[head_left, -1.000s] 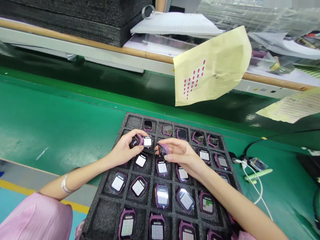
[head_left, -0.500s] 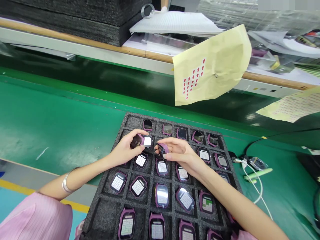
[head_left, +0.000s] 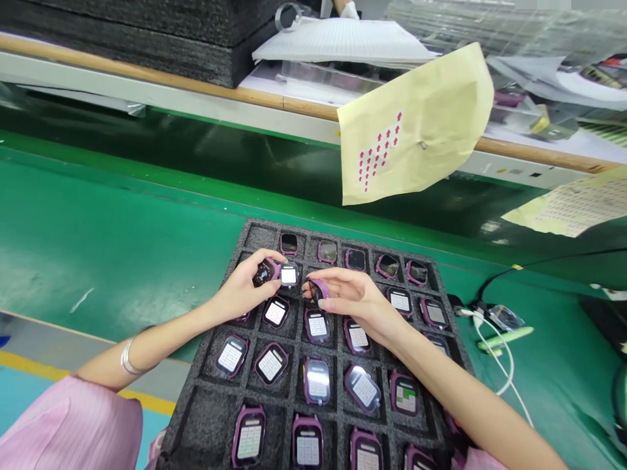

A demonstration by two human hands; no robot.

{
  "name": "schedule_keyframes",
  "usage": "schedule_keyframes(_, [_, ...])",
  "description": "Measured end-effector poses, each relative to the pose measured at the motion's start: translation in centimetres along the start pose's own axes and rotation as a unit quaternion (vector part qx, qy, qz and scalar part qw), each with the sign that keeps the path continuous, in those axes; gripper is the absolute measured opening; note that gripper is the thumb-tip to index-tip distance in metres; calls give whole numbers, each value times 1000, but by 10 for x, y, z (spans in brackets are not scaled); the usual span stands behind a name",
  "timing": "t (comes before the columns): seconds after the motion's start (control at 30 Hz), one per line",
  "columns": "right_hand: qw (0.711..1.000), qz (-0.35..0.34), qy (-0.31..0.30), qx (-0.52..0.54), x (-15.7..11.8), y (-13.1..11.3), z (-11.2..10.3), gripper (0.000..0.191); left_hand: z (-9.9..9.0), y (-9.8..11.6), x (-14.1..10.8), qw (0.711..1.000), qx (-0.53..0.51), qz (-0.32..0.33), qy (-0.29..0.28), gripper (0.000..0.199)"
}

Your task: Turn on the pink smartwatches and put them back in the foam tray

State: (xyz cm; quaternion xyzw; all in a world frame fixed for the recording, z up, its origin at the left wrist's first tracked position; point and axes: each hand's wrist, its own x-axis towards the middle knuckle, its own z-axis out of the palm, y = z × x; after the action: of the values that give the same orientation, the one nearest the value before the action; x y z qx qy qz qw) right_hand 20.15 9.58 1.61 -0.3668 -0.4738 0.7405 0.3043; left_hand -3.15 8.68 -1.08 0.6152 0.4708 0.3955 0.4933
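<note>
My left hand is closed on a purple smartwatch whose dark face shows a small bluish picture. Right beside its fingertips is another watch with a white lit screen; I cannot tell whether the fingers touch it. Between thumb and fingers of my right hand is a second purple smartwatch, tilted and seen from its edge. Both hands are above a black foam tray, its compartments holding several more purple watches. Some, like the one in the front row, show white lists; those at the back have dark screens.
The tray lies on a green tabletop. A yellow sheet with red arrows hangs from the shelf edge behind it. Black foam blocks and papers lie on that shelf. White cables and a green tool are at the right.
The watch in my left hand now shows a bluish picture where its face was dark. Both hands have stayed almost in place. At the top, a distant gloved hand has shifted right.
</note>
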Motion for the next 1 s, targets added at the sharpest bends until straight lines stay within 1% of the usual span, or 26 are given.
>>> schedule_keyframes(0.13, [1000, -10, -17, 8, -1, -1, -1, 35, -2, 1, -2, 1000, -2, 2, -3, 31])
schedule_keyframes(0.23, [999, -1, -32, 9, -1, -1, -2, 36, -3, 2, -4, 1000, -14, -8, -14, 33])
schedule_keyframes(0.33, [999, 8, -28, 15, -1, 0, -1, 36, -2, 3, -4, 998, -42, -34, -26, 31])
schedule_keyframes(0.4, [999, 12, -35, 32, 0, 1, 0, 35, -1, 3, -3, 994, -76, -62, -37, 37])
schedule_keyframes(0.47, [998, 23, -42, 50, 2, 1, 1, 36, 1, 5, -1, 985, -131, -95, -56, 48])
schedule_keyframes(0.53, [997, 35, -37, 64, 3, 2, 1, 39, 2, 7, 1, 968, -207, -127, -66, 55])
schedule_keyframes(0.63, [995, 43, -18, 88, 5, 4, 0, 45, 3, 11, 2, 938, -301, -164, -55, 51])
schedule_keyframes(0.73, [994, 40, -6, 98, 6, 7, -2, 51, 3, 13, 2, 925, -331, -179, -49, 49])
schedule_keyframes(0.8, [997, 30, -7, 73, 6, 8, -2, 57, 3, 13, 2, 922, -339, -180, -49, 49])
schedule_keyframes(0.9, [1000, 2, -15, 0, 6, 11, -4, 69, 4, 11, 1, 922, -344, -173, -49, 50])
schedule_keyframes(0.93, [999, -13, -15, -30, 6, 12, -4, 71, 4, 10, 1, 922, -345, -170, -49, 51])
schedule_keyframes(1.0, [992, -56, 1, -113, 5, 12, -4, 68, 4, 9, 0, 925, -341, -164, -50, 52])
